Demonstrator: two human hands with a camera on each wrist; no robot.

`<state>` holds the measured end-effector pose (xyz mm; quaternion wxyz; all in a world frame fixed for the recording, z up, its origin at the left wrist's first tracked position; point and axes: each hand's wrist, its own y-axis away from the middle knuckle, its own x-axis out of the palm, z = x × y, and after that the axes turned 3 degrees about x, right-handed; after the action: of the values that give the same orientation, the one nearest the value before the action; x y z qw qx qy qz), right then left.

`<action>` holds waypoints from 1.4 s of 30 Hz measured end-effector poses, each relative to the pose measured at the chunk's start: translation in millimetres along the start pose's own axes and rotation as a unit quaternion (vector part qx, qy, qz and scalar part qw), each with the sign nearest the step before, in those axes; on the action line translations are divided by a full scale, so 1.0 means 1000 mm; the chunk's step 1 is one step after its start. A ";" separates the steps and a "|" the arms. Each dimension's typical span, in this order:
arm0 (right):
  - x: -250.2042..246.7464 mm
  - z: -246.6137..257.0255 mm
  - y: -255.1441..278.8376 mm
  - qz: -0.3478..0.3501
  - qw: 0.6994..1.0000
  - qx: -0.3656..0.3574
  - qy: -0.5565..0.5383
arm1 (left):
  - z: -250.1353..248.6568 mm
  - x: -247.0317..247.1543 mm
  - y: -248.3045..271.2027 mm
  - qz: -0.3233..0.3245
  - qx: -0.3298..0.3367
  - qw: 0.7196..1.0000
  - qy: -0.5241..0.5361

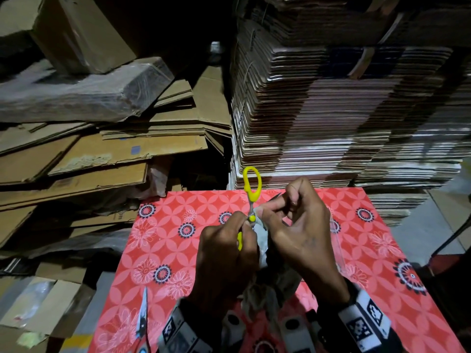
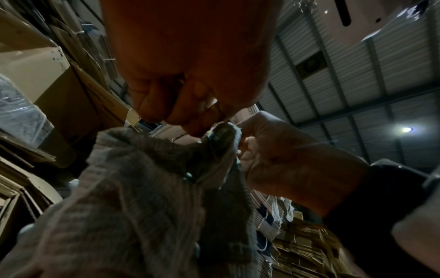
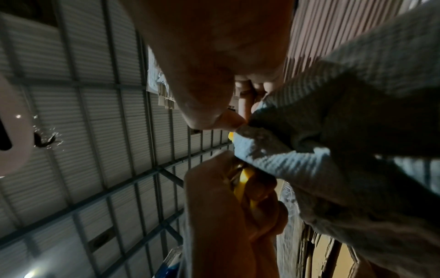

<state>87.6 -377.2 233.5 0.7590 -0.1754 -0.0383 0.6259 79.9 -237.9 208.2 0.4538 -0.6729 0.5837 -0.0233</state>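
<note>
Yellow-handled scissors [image 1: 252, 183] are held upright over the red flowered table [image 1: 163, 240]. My left hand [image 1: 229, 248] grips their lower handle, while the other loop sticks up free. My right hand [image 1: 293, 225] pinches a grey ribbed cloth [image 1: 262, 240] against the scissors near the pivot. In the left wrist view the cloth [image 2: 142, 197] hangs down and wraps the blade [image 2: 220, 138] between both hands. In the right wrist view my left hand's fingers [image 3: 259, 191] curl round the yellow handle [image 3: 243, 180], and the cloth [image 3: 333, 141] is bunched under my right thumb.
A second pair of scissors [image 1: 143, 314] lies on the table at the near left. Flattened cardboard [image 1: 89, 159] is heaped to the left, and a tall stack of folded boxes [image 1: 331, 110] rises behind the table. A wrapped bundle [image 1: 76, 95] sits on the cardboard.
</note>
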 end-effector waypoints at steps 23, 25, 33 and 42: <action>-0.049 -0.035 -0.019 0.045 0.999 0.009 -0.003 | 0.015 0.003 0.002 -0.052 -0.234 0.897 0.373; -0.044 -0.034 -0.016 0.064 0.998 0.021 -0.003 | 0.016 0.003 0.001 -0.052 -0.226 0.901 0.368; -0.028 -0.029 -0.017 0.169 0.978 0.101 -0.070 | 0.017 0.011 -0.005 -0.073 -0.295 0.864 0.401; -0.010 -0.032 -0.024 0.224 0.962 0.141 -0.068 | 0.031 0.021 -0.009 -0.142 -0.346 0.803 0.464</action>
<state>117.3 -397.2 212.9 0.6119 -0.0275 0.0393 0.7895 110.9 -237.1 185.3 -0.1425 -0.7691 0.5922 -0.1936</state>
